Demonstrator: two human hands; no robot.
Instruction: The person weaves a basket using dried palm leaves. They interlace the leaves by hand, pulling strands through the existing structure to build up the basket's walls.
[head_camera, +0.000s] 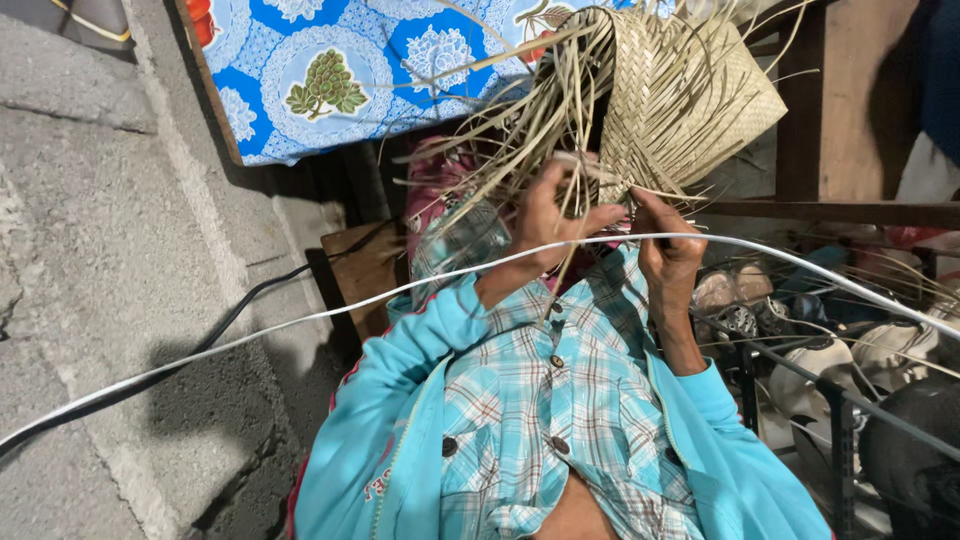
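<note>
Here, at the far left, a grey concrete floor (110, 250) is stretching out, with a black cable (250, 300) and a white cord (300, 320) crossing it, the cord running on across the whole view. Above them a blue flowered cloth (340, 70) is lying over a table edge. Toward the middle, the left hand (552, 215) is pinching a bunch of loose pale straw strips (520, 130) between thumb and fingers. Just beside it, the right hand (668, 245) is closing its fingers on the lower edge of the half-woven straw piece (690, 90), held up before the chest. At the right, shoes (820, 360) are sitting on a dark rack.
</note>
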